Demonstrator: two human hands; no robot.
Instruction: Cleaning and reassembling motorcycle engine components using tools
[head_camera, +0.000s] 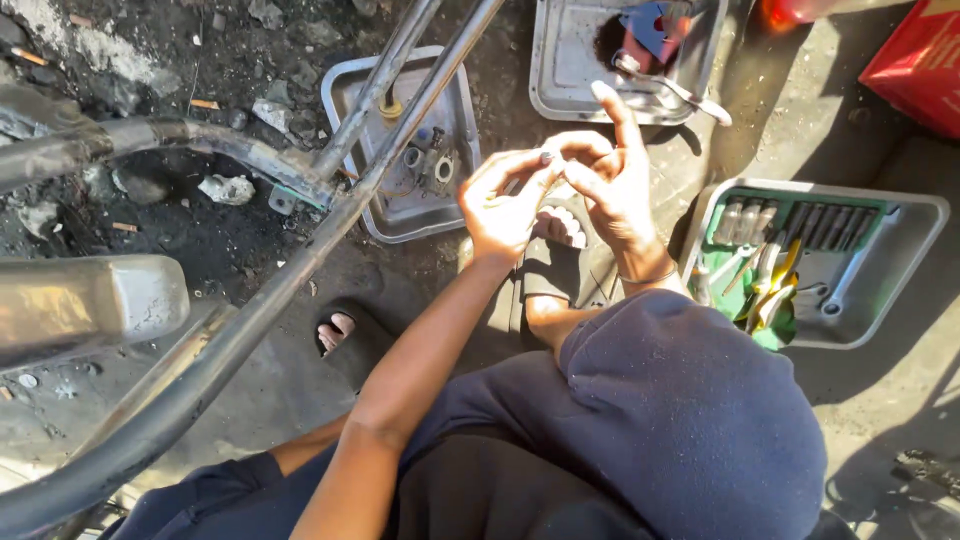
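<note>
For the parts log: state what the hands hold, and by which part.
Left hand and right hand pinch something tiny between their fingertips; what it is cannot be told.

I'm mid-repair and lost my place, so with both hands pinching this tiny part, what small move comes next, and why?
Probably lower it toward the metal tray of small fittings by the frame tube: left hand and right hand meet fingertip to fingertip above it, and the part is too small to identify.

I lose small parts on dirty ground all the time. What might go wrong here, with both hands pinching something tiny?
1. The left hand and right hand meet fingertip to fingertip above bare dirt ground, not above the parts tray; a dropped piece could vanish among the rubble.
2. The sandalled foot sits directly below, exposed.
</note>
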